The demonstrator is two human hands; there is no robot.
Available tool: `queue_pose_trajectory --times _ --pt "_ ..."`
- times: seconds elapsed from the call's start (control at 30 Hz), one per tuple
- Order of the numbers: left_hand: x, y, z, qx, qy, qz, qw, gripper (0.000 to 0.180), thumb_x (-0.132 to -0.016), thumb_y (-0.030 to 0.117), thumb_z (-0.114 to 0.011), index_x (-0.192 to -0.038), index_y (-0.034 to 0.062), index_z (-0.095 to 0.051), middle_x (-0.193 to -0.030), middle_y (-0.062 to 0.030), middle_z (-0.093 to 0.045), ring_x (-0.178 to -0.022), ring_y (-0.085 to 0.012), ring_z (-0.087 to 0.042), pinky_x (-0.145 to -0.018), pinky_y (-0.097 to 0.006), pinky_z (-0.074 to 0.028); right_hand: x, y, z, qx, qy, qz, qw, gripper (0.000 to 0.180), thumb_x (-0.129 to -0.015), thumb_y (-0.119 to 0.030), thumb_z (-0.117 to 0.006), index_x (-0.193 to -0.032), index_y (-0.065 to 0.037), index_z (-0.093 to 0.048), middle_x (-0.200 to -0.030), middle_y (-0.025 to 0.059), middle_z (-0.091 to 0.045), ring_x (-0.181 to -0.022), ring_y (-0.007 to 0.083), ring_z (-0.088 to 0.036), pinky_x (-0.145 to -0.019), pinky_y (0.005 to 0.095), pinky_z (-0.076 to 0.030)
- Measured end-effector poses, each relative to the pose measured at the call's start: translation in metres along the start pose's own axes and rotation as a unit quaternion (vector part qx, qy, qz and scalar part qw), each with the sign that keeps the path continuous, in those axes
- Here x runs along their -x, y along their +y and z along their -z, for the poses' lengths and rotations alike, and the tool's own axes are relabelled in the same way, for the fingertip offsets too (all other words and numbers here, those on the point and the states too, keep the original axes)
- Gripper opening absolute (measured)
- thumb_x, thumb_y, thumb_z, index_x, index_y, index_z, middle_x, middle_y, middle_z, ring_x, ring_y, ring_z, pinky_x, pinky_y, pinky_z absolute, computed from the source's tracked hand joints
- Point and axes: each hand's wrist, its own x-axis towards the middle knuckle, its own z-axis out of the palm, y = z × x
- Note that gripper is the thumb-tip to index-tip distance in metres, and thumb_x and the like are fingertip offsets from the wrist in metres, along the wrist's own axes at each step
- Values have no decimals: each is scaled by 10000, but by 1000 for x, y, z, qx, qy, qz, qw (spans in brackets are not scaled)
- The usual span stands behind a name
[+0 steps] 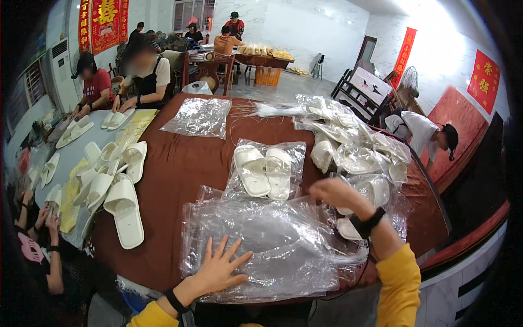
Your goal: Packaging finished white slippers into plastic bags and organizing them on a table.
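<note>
Fingers spread, the left hand [218, 268] presses flat on a stack of clear bags [272, 245] on the desk [180, 163]. The right hand [338, 192] is curled near bagged slippers [264, 171]; whether it grips anything cannot be told.

small packing workshop, hand labour. large brown table [180, 163] carrying a stack of clear plastic bags [267, 245], loose white slippers [122, 204], and a heap of bagged slippers [354, 141] at one side. several workers [147, 76] seated at a grey table [65, 158] sorting more slippers. further back, another group at a table [261, 57]. tiled floor, plain white walls, red paper banners [103, 22].
</note>
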Motion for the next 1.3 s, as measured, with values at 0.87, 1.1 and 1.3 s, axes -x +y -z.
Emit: queue_pose_trajectory --times 0.87,1.1,1.3 --pt "-8 -15 -15 -79 -20 -24 996 741 -896 680 -428 -1519 314 -264 -1584 -188 -138 -1445 -474 -74 -1098 -681 -2 -101 -65 81 -719 226 49 656 253 -956 -88 -555 -1188 10 -574 -855 23 -620 -695 113 -622 -598 216 -517" --pt "-24 -21 14 69 7 6 998 863 -854 668 -523 -1540 261 -195 -1574 -226 -113 -1447 -449 -105 -1127 -638 -64 40 -111 37 -704 331 245 578 514 -952 -58 -481 -1435 25 -327 -1174 136 -547 -909 133 -531 -774 228 -477" --pt "-35 -20 11 -98 -67 22 993 775 -875 630 -512 -1507 230 -310 -1525 -226 -279 -1416 -447 -209 -1105 -651 -113 182 -149 -53 -333 -125 33 934 660 -944 -179 -624 -1508 -95 -292 -1083 100 -676 -878 157 -665 -829 291 -524"
